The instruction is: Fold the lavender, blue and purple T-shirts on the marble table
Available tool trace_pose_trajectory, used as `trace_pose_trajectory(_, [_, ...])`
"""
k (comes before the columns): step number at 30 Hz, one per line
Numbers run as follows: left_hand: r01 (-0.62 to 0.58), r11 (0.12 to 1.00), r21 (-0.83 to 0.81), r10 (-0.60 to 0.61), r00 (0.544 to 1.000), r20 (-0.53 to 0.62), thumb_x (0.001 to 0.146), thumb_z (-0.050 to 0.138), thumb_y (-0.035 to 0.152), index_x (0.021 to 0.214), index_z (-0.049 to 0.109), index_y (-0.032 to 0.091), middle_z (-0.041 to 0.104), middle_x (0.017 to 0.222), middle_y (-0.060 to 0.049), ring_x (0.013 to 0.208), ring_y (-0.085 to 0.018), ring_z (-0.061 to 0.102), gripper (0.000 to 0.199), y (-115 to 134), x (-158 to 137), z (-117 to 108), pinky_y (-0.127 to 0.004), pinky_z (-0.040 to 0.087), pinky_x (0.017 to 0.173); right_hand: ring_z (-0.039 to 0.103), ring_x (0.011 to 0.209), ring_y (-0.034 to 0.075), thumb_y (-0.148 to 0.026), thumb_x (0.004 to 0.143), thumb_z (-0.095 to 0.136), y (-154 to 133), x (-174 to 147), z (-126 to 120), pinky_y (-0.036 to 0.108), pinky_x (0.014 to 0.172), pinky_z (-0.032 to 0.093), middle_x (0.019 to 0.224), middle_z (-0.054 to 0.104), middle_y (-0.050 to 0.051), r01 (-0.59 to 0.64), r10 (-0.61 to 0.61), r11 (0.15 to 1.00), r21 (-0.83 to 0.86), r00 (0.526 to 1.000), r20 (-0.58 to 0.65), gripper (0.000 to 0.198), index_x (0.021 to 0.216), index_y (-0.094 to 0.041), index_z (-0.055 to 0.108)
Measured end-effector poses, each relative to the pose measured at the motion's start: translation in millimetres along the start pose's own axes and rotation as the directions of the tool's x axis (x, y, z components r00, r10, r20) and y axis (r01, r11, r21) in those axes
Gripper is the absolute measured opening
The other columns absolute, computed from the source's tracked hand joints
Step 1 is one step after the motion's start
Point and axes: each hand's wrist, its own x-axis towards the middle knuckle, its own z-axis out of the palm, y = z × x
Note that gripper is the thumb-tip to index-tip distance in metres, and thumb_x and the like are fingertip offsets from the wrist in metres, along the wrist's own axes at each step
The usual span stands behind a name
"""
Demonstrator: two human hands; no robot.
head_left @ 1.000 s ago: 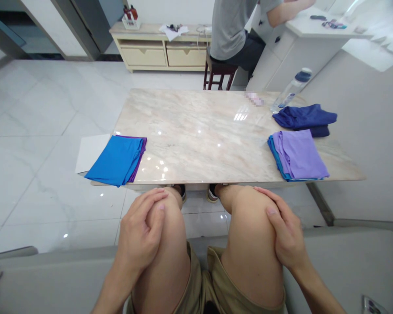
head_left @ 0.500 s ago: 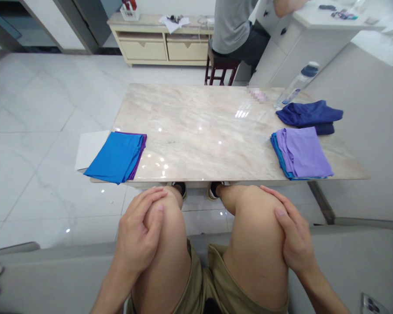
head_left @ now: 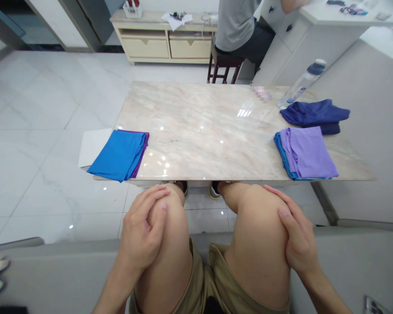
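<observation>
A marble table (head_left: 190, 117) stands on a white tiled floor (head_left: 29, 96) before a grey sofa (head_left: 68, 279), with a cream cabinet (head_left: 147, 49) at the back. On the table's left end lies a bright blue cloth (head_left: 118, 152), folded flat and smooth on top, with a purple cloth (head_left: 140, 158) showing beneath along its right side. At the right end a lilac cloth (head_left: 309, 150), softly creased, lies folded over a teal-blue cloth (head_left: 282, 152); a loosely bunched navy cloth (head_left: 314, 113) and a water bottle (head_left: 301, 85) are just behind. The bright blue cloth juts past the table's left and near edges; the lilac one comes close to the near edge. A wide stretch of marble separates the two piles. The left hand (head_left: 140, 237) and right hand (head_left: 299, 237) rest loosely spread over the left knee (head_left: 173, 196) and right knee (head_left: 258, 194), thumbs apart from fingers.
</observation>
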Motion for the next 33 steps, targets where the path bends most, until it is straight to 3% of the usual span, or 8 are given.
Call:
trace_pose_trajectory(10, [0.039, 0.999, -0.008, -0.039, 0.999, 0.002, 0.107, 0.057, 0.038, 0.123, 0.080, 0.025, 0.080, 0.138, -0.009, 0.132, -0.030, 0.074, 0.031, 1.2, 0.8, -1.4, -0.050, 0.059, 0.119, 0.068, 0.141, 0.036, -0.059, 0.109, 0.053, 1.7, -0.1, 0.5, 0.051, 0.122, 0.052, 0.151, 0.074, 0.010, 0.020, -0.020, 1.000, -0.018, 1.000, 0.014, 0.056, 0.146, -0.024, 0.075])
trace_pose_trajectory(33, [0.067, 0.996, -0.065, -0.068, 0.998, 0.000, 0.109, 0.055, 0.038, 0.119, 0.081, 0.025, 0.081, 0.136, -0.008, 0.131, -0.028, 0.074, 0.031, 6.8, 2.3, -2.3, -0.048, 0.059, 0.119, 0.069, 0.141, 0.038, -0.062, 0.107, 0.054, 1.0, -0.7, -0.3, 0.058, 0.127, 0.050, 0.150, 0.075, 0.008, -0.008, 0.008, 1.000, -0.029, 1.000, 0.011, 0.056, 0.144, -0.027, 0.076])
